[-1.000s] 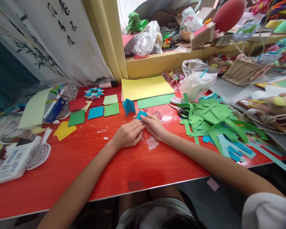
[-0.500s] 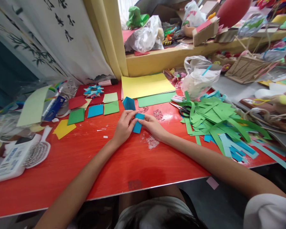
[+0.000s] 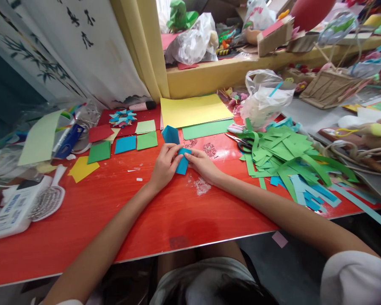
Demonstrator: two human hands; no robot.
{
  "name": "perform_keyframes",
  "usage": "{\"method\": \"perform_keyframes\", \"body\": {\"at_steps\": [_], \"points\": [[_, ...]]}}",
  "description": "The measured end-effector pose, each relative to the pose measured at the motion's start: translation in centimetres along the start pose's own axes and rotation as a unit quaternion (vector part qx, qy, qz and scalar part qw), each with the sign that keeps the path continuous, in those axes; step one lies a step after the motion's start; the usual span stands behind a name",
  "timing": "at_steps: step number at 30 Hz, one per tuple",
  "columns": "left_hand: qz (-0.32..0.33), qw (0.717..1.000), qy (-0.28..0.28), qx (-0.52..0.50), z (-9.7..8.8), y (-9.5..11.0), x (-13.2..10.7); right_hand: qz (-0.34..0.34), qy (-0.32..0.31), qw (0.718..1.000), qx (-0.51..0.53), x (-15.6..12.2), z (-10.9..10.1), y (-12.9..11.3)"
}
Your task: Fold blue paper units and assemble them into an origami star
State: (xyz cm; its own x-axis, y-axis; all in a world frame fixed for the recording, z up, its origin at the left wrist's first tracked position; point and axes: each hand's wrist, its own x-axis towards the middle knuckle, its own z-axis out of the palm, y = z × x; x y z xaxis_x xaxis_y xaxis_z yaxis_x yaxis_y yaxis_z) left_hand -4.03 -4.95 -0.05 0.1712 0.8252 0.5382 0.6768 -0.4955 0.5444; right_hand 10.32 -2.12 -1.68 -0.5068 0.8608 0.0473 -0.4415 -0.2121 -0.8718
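Note:
A small folded piece of blue paper (image 3: 182,167) is pinched between my two hands, low over the red table. My left hand (image 3: 165,165) grips its left side with thumb and fingers. On its right upper edge, my right hand (image 3: 203,164) closes with the thumb on top; some of its fingers are hidden behind the paper. Just beyond my left fingers stands another folded blue paper piece (image 3: 170,135). Further left lie a blue paper square (image 3: 125,145), a light green square (image 3: 147,140) and a darker green square (image 3: 99,152).
Scissors (image 3: 243,145) with black handles lie beside a heap of green paper strips (image 3: 284,154) on the right. Yellow sheets (image 3: 195,111) are at the back. A white hairbrush (image 3: 49,197) rests at left. The red table's front edge (image 3: 165,255) is close to my body.
The view has shifted slightly. Both hands keep their pinch on the blue paper, with only a tiny change in the paper's position.

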Motion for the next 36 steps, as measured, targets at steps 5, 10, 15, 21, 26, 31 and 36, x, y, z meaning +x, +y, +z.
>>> {"method": "perform_keyframes", "body": {"at_steps": [5,10,15,21,26,31,36], "points": [[-0.063,0.997,0.007,-0.045,0.2,0.5,0.1,0.002,0.008,1.0,-0.02,0.1,-0.1,0.2],[-0.14,0.978,0.041,-0.146,0.8,0.5,0.0,-0.013,0.015,0.997,-0.068,0.2,-0.3,0.3],[-0.186,0.954,0.052,-0.23,1.0,0.2,0.1,-0.032,0.03,0.993,-0.112,0.2,-0.5,0.4],[-0.221,0.934,0.034,-0.277,0.8,0.2,0.3,-0.049,0.042,0.99,-0.126,0.3,-0.6,0.5],[-0.236,0.927,0.037,-0.289,0.9,-0.1,0.3,-0.051,0.043,0.988,-0.137,0.1,-0.3,0.2],[-0.244,0.929,0.033,-0.277,1.0,-0.3,0.4,-0.051,0.051,0.981,-0.183,0.1,-0.5,0.3],[-0.243,0.927,0.033,-0.284,0.9,-0.2,0.4,-0.049,0.047,0.979,-0.19,0.2,-0.7,0.5]]}}
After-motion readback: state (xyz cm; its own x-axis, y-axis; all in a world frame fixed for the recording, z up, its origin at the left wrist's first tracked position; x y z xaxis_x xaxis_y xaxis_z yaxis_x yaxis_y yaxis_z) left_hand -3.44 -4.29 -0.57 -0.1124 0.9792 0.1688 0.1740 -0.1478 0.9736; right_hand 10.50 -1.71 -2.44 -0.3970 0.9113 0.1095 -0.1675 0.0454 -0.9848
